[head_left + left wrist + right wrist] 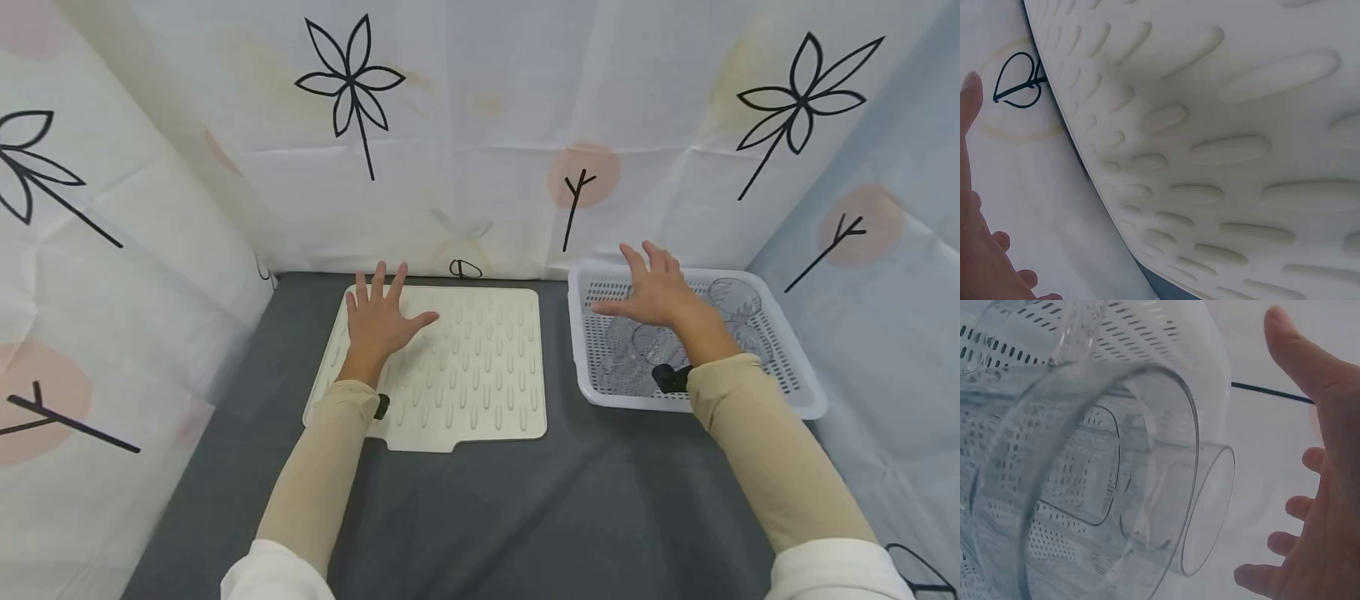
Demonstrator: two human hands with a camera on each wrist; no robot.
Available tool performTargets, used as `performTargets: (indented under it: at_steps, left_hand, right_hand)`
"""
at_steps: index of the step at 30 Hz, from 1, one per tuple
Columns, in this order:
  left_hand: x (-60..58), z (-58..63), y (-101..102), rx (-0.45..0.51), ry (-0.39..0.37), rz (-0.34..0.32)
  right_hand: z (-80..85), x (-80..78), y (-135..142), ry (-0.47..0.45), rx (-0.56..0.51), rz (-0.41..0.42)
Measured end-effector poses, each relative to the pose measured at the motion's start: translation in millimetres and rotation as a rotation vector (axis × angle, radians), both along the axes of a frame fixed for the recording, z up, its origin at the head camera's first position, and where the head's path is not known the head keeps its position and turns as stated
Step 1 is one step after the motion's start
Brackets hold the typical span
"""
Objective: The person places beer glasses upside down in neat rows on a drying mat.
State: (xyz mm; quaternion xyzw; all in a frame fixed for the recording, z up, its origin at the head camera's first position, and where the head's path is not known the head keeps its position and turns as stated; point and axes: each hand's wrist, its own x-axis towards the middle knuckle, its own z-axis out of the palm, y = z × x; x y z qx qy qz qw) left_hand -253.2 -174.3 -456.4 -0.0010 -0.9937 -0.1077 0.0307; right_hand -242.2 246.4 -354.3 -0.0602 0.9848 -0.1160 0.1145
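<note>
My left hand is spread over the left part of a cream drying mat with raised oval ridges, holding nothing. In the left wrist view, the fingers of that hand show at the left edge, beside the ridged mat. Over the white perforated basket my right hand hovers with thumb and fingers apart, also holding nothing. Several clear glasses lie in the basket, partly hidden by the hand and wrist. Close up in the right wrist view, a glass rim faces the spread fingers.
A dark grey cloth covers the table under mat and basket. White fabric walls printed with flowers and circles stand at the back and both sides. A black wrist camera sits below the right wrist, over the basket.
</note>
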Motion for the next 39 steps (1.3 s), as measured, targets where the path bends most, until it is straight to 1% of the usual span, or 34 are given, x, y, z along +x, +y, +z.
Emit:
performTargets:
  at_steps: [5, 8, 14, 20, 27, 32, 39]
  left_hand:
    - [4.0, -4.9, -12, 0.016, 0.0, 0.003]
    - [6.7, -8.5, -19, 0.027, -0.017, 0.01]
    - [9.8, -18.4, -39, 0.065, -0.088, 0.027]
    - [13.2, -27.1, -54, 0.097, -0.164, 0.025]
    - [21.8, -36.4, -63, 0.129, -0.23, 0.04]
    - [25.1, -41.5, -67, 0.138, -0.277, 0.025]
    - [26.8, -43.1, -69, 0.147, -0.292, 0.025]
  right_hand:
    - [-0.6, -2.5, 10, -0.056, -0.029, -0.001]
    - [0.5, -2.0, 15, -0.087, -0.039, 0.002]
    - [1.5, -0.5, 19, -0.118, -0.03, 0.023]
    - [-0.9, -1.1, 23, -0.144, -0.037, 0.012]
    - [-5.7, -2.1, 24, -0.178, -0.033, 0.025]
    - [-7.9, -1.8, 23, -0.178, -0.02, 0.036]
    - [-9.1, -2.8, 21, -0.187, -0.011, 0.038]
